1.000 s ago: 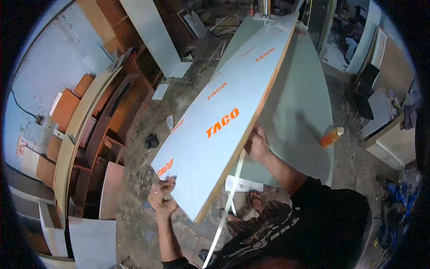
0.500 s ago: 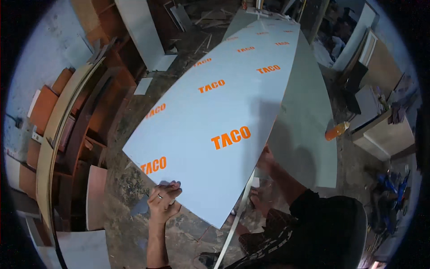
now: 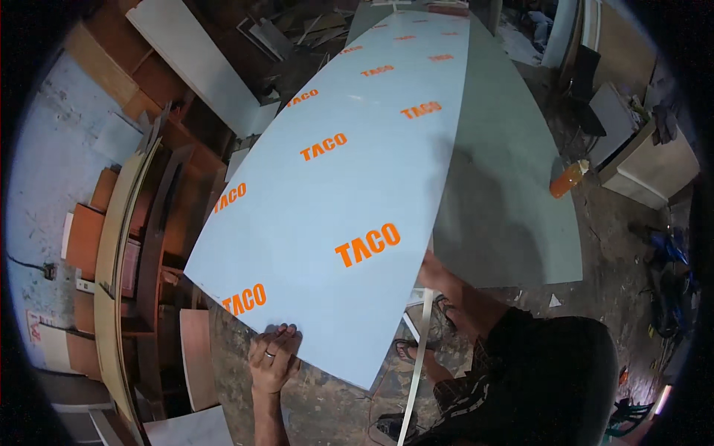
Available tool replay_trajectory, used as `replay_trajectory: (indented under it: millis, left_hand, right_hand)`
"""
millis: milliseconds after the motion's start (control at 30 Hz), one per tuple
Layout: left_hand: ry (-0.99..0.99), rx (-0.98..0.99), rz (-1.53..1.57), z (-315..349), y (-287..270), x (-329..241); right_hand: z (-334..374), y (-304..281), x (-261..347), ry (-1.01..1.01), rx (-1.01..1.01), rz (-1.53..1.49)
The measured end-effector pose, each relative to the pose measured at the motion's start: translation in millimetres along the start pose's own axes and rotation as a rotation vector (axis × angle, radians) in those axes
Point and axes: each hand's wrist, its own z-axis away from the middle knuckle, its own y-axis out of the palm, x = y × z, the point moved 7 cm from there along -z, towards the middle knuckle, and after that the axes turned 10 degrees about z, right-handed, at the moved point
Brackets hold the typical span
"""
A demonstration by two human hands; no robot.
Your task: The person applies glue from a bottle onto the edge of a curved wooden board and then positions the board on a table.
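A long white laminate sheet point(image 3: 305, 215) with a repeated orange print slants away from me. My left hand point(image 3: 274, 357), wearing a ring, grips its near edge with the fingers folded over the top face; the thumb is hidden. At the sheet's right edge, my right hand point(image 3: 431, 271) holds on from the side, its fingers mostly out of sight behind the edge. Beneath lies a larger grey-green board point(image 3: 513, 223), showing along the right. Close below my right hand, a narrow pale strip point(image 3: 418, 364) runs down toward the bottom of the view.
A bottle of orange liquid point(image 3: 569, 179) stands at the board's right edge. Wooden shelving point(image 3: 175, 230) and leaning panels line the left wall. Sandalled feet point(image 3: 407, 349) show on the stained floor. Cabinet pieces point(image 3: 639, 175) are at the right, with offcuts point(image 3: 312, 33) at the back.
The sheet's near end has shifted a little left and down in the picture, with both hands still on it. The whole view has also turned slightly, showing more of the grey-green board.
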Motion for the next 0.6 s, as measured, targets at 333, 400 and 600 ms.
replay_trajectory:
  millis: [333, 400, 600]
  left_hand:
    - [0.103, 0.019, -0.051, 2, 47, 11]
    - [0.072, 0.013, -0.060, 6, 44, 12]
    - [-0.011, 0.114, -0.127, 25, 60, 25]
  right_hand:
    - [239, 55, 90, 0.238, 0.873, -0.383]
    - [257, 35, 100, 0.300, 1.019, -0.259]
    - [272, -27, 115, 0.279, 0.842, 0.165]
